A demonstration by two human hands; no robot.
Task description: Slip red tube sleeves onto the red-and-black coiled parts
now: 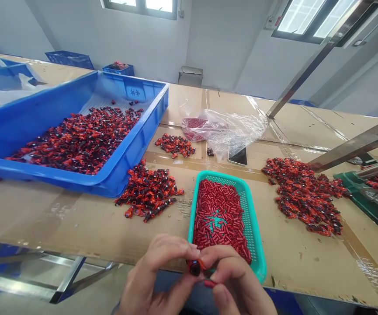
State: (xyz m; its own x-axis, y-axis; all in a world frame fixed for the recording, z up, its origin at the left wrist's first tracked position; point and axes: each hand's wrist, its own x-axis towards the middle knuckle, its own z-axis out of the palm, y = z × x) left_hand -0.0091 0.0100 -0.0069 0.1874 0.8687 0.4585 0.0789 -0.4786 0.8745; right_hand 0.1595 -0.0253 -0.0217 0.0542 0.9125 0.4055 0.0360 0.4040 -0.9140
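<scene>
Close together at the table's front edge, my two hands meet just before the green basket. My left hand [162, 273] pinches a small orange-and-black part [194, 267] between thumb and fingers. Between the thumb and fingers of my right hand [236, 278] is a short red tube [210, 283]; its index finger also touches the orange-and-black part. The green mesh basket [253, 227] holds many red tubes [220, 201], and its bottom shows through in one spot. My fingers partly hide both small pieces.
A large blue tray [119, 168] of orange-and-black parts stands at left. Loose piles of such parts [149, 190] lie beside it and at right [306, 197]. Behind the basket are a clear plastic bag [231, 127] and a phone [237, 156]. Metal posts [355, 144] rise at right.
</scene>
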